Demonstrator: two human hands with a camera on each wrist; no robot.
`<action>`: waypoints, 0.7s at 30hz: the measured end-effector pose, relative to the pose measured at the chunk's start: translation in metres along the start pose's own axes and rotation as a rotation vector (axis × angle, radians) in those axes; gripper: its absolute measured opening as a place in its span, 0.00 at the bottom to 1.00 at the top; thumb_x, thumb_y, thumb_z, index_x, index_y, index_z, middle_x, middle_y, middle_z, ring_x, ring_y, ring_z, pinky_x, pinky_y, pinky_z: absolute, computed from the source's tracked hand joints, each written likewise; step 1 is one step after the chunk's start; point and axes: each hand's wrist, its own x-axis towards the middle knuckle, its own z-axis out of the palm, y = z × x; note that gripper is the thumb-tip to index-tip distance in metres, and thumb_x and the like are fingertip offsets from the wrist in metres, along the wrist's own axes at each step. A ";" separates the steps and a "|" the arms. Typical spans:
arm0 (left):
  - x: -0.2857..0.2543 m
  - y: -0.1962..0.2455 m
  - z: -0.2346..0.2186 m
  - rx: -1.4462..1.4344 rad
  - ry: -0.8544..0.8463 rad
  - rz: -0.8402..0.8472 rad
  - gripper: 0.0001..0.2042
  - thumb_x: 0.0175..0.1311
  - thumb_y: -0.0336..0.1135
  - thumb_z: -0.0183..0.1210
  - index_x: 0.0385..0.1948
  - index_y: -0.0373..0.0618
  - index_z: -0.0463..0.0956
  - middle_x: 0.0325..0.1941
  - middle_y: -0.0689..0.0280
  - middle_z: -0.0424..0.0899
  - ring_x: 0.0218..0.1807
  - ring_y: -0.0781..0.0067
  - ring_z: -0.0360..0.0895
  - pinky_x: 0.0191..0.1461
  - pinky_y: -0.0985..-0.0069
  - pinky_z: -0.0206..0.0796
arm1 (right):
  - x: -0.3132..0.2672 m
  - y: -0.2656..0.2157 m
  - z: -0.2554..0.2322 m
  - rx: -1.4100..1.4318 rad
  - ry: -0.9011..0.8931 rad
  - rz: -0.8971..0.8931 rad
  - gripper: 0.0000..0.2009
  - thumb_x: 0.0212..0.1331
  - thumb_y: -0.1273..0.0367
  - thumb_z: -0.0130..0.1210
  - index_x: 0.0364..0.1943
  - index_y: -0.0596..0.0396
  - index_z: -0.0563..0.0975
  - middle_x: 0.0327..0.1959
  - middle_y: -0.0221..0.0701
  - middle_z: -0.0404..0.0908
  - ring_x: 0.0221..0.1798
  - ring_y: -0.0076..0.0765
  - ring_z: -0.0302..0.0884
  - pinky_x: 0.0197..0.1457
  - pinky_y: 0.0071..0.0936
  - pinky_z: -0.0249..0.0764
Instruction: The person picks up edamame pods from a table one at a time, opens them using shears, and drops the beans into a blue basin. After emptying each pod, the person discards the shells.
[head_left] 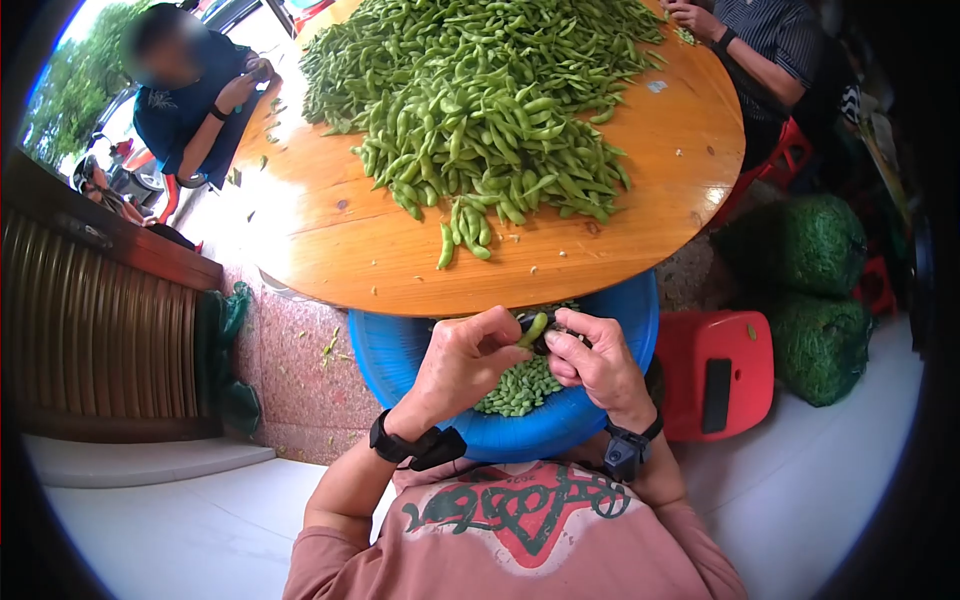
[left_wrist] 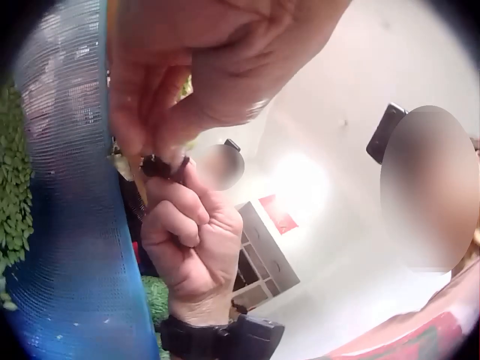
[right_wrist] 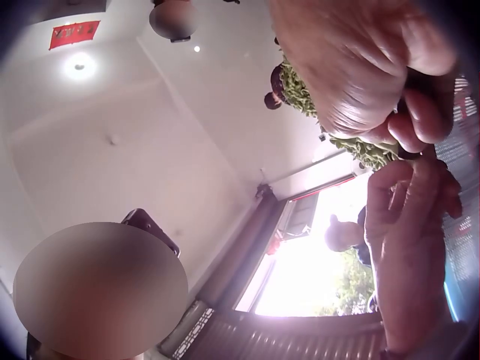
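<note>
Over the blue basin (head_left: 385, 365), my two hands meet at one green soybean pod (head_left: 536, 329). My left hand (head_left: 462, 362) pinches it between thumb and forefinger. From the other side, my right hand (head_left: 598, 362) has thumb and forefinger at the pod, its other fingers curled in. Something small and black (left_wrist: 161, 166) shows at the right fingertips in the left wrist view; what it is I cannot tell. Below the hands, shelled green beans (head_left: 520, 390) lie in the basin. In the right wrist view, the hands hide most of the pod.
A big heap of pods (head_left: 490, 110) covers much of the wooden table (head_left: 400, 270), whose edge overhangs the basin. A red stool (head_left: 690, 345) and full green net sacks (head_left: 800, 245) stand at right. Two other people sit at the table: one at left (head_left: 190, 100), one at right (head_left: 770, 50).
</note>
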 end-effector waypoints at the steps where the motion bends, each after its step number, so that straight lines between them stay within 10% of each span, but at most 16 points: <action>1: -0.002 -0.003 -0.002 -0.165 -0.078 -0.032 0.08 0.60 0.21 0.65 0.30 0.40 0.73 0.27 0.69 0.79 0.29 0.84 0.77 0.31 0.82 0.70 | -0.001 0.000 -0.002 0.086 -0.035 0.001 0.07 0.69 0.74 0.52 0.46 0.63 0.76 0.23 0.18 0.65 0.23 0.11 0.60 0.22 0.15 0.55; 5: -0.011 -0.007 0.005 -1.086 -0.300 -0.184 0.08 0.65 0.27 0.63 0.38 0.43 0.71 0.30 0.59 0.83 0.32 0.66 0.84 0.33 0.75 0.77 | -0.006 -0.013 -0.002 0.265 -0.152 0.098 0.07 0.69 0.74 0.50 0.44 0.61 0.78 0.23 0.17 0.66 0.21 0.11 0.58 0.20 0.14 0.52; 8: -0.011 -0.007 0.011 -1.181 -0.332 -0.220 0.12 0.66 0.26 0.61 0.46 0.43 0.68 0.31 0.61 0.82 0.34 0.68 0.83 0.36 0.74 0.76 | -0.007 -0.017 0.001 0.230 -0.157 0.114 0.07 0.69 0.74 0.49 0.43 0.61 0.78 0.23 0.18 0.67 0.20 0.11 0.58 0.21 0.14 0.54; 12: -0.002 -0.014 0.015 -0.694 -0.187 -0.138 0.14 0.68 0.31 0.62 0.49 0.41 0.67 0.31 0.66 0.79 0.33 0.77 0.79 0.36 0.76 0.73 | -0.008 -0.014 0.006 -0.259 -0.005 -0.049 0.05 0.65 0.77 0.51 0.40 0.63 0.77 0.27 0.25 0.73 0.22 0.20 0.68 0.25 0.20 0.64; 14: -0.001 -0.013 0.012 -0.456 -0.168 -0.079 0.15 0.67 0.34 0.64 0.48 0.40 0.70 0.33 0.66 0.78 0.36 0.80 0.78 0.38 0.77 0.71 | -0.003 -0.009 0.011 -0.963 0.037 -0.589 0.05 0.59 0.78 0.54 0.38 0.65 0.77 0.30 0.35 0.76 0.28 0.35 0.75 0.31 0.29 0.71; 15: -0.002 -0.002 0.007 -0.239 -0.144 -0.061 0.15 0.66 0.35 0.65 0.47 0.39 0.72 0.32 0.66 0.78 0.35 0.80 0.77 0.37 0.76 0.71 | -0.008 -0.015 0.016 -0.911 0.071 -0.444 0.06 0.54 0.79 0.56 0.37 0.65 0.77 0.32 0.41 0.75 0.34 0.47 0.77 0.38 0.33 0.73; 21: -0.002 -0.012 0.013 0.216 0.138 0.356 0.12 0.67 0.31 0.63 0.49 0.37 0.77 0.29 0.65 0.81 0.27 0.77 0.76 0.33 0.75 0.71 | -0.004 -0.010 0.011 -0.980 0.046 -0.592 0.07 0.57 0.79 0.54 0.39 0.65 0.78 0.28 0.37 0.76 0.29 0.36 0.77 0.34 0.29 0.72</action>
